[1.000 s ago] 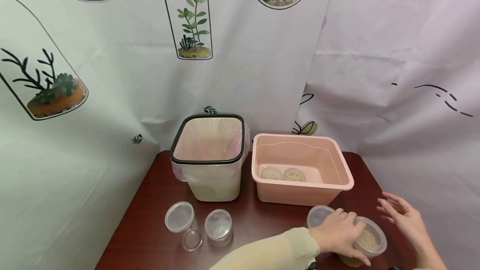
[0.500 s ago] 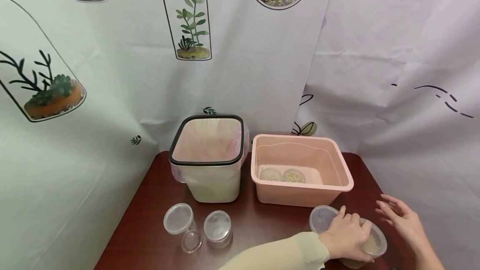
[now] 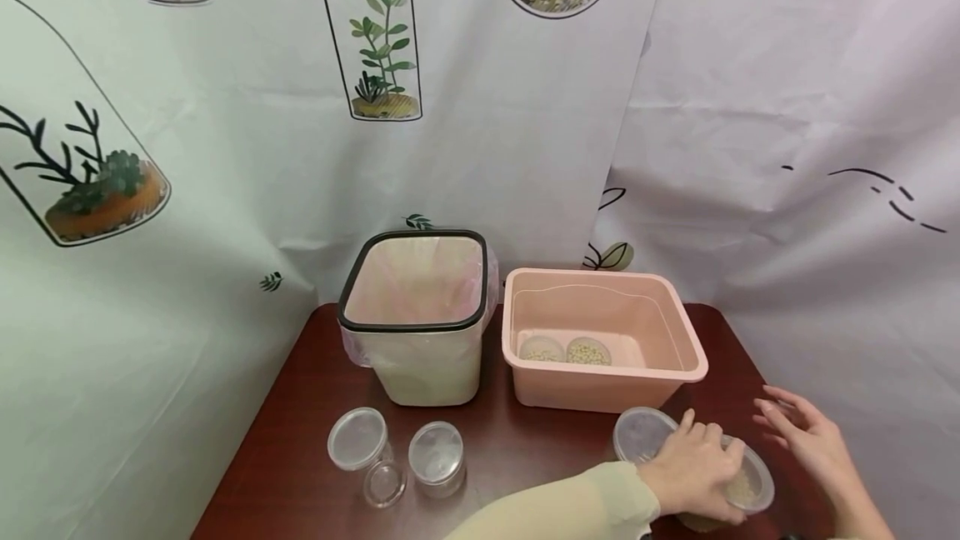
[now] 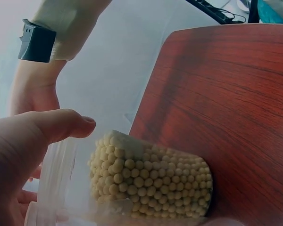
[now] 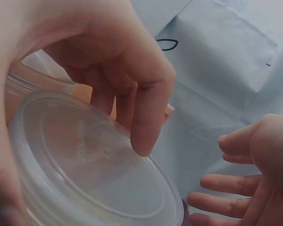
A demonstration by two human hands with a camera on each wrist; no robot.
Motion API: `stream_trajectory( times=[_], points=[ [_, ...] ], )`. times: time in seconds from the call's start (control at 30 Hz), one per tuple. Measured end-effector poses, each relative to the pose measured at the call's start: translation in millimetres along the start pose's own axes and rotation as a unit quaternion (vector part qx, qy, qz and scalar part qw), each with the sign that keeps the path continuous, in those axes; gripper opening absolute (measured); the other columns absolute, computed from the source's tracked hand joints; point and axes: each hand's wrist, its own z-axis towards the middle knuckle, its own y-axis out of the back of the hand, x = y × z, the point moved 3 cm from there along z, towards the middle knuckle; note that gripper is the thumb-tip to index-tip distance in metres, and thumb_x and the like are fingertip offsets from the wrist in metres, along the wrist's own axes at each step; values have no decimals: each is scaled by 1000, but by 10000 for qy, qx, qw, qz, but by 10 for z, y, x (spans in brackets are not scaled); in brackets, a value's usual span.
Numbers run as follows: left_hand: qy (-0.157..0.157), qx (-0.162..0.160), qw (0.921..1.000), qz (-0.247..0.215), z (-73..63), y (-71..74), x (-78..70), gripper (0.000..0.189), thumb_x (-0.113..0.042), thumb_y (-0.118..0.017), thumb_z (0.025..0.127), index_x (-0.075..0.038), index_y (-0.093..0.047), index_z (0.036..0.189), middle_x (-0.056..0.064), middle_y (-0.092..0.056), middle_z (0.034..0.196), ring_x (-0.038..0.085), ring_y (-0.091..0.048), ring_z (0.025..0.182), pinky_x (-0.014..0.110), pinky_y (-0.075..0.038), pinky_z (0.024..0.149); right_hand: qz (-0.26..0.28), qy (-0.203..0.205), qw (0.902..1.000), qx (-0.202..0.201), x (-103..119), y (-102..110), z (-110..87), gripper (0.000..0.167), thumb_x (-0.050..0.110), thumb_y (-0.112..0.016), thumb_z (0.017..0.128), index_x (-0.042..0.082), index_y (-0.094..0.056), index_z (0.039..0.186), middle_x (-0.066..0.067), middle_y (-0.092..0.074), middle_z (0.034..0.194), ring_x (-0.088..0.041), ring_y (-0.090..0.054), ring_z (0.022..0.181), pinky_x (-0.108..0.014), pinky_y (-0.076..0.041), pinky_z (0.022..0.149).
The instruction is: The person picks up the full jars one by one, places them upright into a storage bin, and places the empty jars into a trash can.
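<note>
At the table's right side, my left hand point(image 3: 692, 467) grips the rim of a clear plastic jar of beans point(image 3: 750, 482) from above. The right wrist view shows its fingers over the far edge of the jar's translucent lid point(image 5: 104, 160), with the thumb side at the near edge. Round pale beans point(image 4: 151, 179) fill the jar in the left wrist view, where my left thumb point(image 4: 66, 125) reaches over the top. Another lidded jar point(image 3: 641, 432) stands just left of that hand, partly covered by it. My right hand point(image 3: 806, 436) hovers to the right, fingers loosely extended, holding nothing.
Behind the jars stands a pink tub point(image 3: 604, 394) with two bean jars point(image 3: 588, 352) inside. Left of it is a white bin point(image 3: 427, 369) with a black rim and a plastic liner. Clear lidded jars point(image 3: 437, 452) stand front left. A printed cloth point(image 3: 517, 173) hangs behind.
My left hand has shifted slightly right over the jar's lid, its index finger now raised. My right hand has stayed almost in place.
</note>
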Motion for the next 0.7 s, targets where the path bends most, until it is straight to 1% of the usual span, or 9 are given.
stream_trajectory(
  times=[0.1,0.23,0.33,0.4,0.43,0.57,0.63,0.7],
  points=[
    [10,-169,9999,13,3,11,17,73,-78,-62,57,-30,-47,109,-11,-46,99,4,-46,92,28,-31,95,134,6,9999,21,9,0,0,31,11,-54,95,37,-54,112,24,-63,92,2,-64,79,-20,-51,61],
    [-13,-534,9986,-48,10,49,61,69,-76,-62,58,-28,-48,105,-8,-45,96,6,-44,85,19,-36,76,257,-42,9997,22,30,7,6,30,12,-54,94,37,-54,111,24,-64,91,1,-64,79,-20,-52,62],
    [1,-771,9970,-105,17,93,97,70,-75,-62,59,-27,-51,108,-6,-46,97,6,-44,83,16,-37,67,186,-68,9998,23,47,15,17,29,13,-54,94,37,-53,110,24,-63,92,2,-63,79,-20,-51,62],
    [52,-811,9965,-179,19,122,122,74,-75,-61,59,-27,-51,114,-5,-46,101,6,-43,84,14,-37,61,0,-77,10000,27,55,19,22,29,14,-54,95,38,-51,111,25,-62,92,3,-63,79,-19,-51,63],
    [67,-844,9962,-225,21,138,135,76,-75,-61,60,-27,-51,118,-4,-46,103,6,-43,86,13,-36,61,-91,-88,9999,39,59,22,25,29,15,-54,95,38,-51,111,26,-62,93,4,-62,79,-19,-51,63],
    [213,-789,9951,-564,24,228,193,86,-76,-62,61,-30,-45,131,-3,-43,114,5,-39,93,10,-33,55,-462,-222,9987,72,75,31,38,27,20,-54,95,38,-48,114,30,-58,95,7,-61,80,-16,-49,64],
    [243,-879,9930,-755,32,292,230,89,-75,-63,61,-29,-43,134,-3,-42,117,5,-37,95,9,-32,53,-720,-256,9971,36,91,41,46,26,23,-55,95,35,-50,117,33,-56,95,12,-57,81,-14,-48,63],
    [267,-994,9904,-921,39,362,271,90,-73,-64,61,-28,-42,135,-2,-41,118,5,-36,95,9,-29,51,-1091,-212,9938,-54,110,57,60,28,26,-56,94,27,-53,121,35,-54,93,17,-52,81,-12,-44,62]
  ],
)
